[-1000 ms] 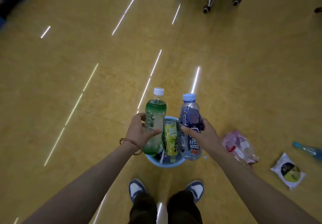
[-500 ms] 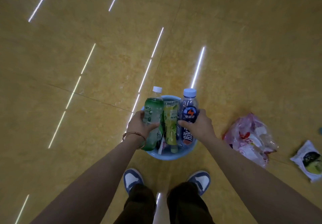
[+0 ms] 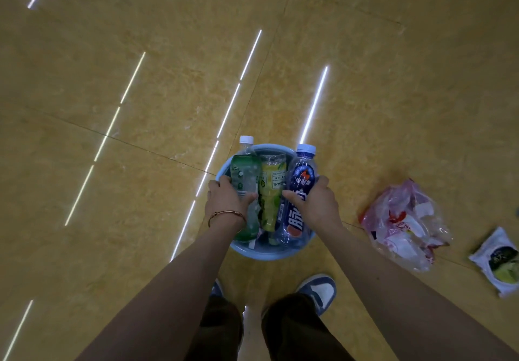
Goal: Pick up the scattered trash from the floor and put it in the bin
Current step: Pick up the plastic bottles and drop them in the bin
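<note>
Over the round light-blue plastic bin (image 3: pixel 273 254) at your feet, your left hand (image 3: pixel 224 199) curls its fingers round the green white-capped plastic bottle (image 3: pixel 243 174), your right hand (image 3: pixel 318 205) round the dark-blue labelled plastic bottle (image 3: pixel 304 181); both stand inside it. Seat them fully, then let go together. A yellow-green bottle (image 3: pixel 271 182) crowds between them; open floor (image 3: pixel 140 108) lies from 9 to 1 o'clock, a crumpled pink plastic bag (image 3: pixel 404 220) at 3.
</note>
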